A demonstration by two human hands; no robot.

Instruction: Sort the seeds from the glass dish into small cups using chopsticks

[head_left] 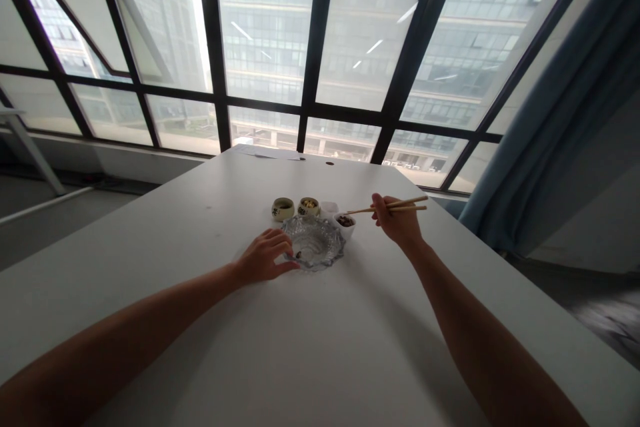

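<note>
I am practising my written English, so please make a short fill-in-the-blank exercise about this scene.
The hand at the rim of the clear bowl is the ____ one.
The right hand holds a pair of ____.
The cup holding dark pieces is coloured ____.

Missing words: left; chopsticks; white.

Daylit dark-framed windows (267, 20); blue curtain (555, 100) right; white table (320, 347).
</note>
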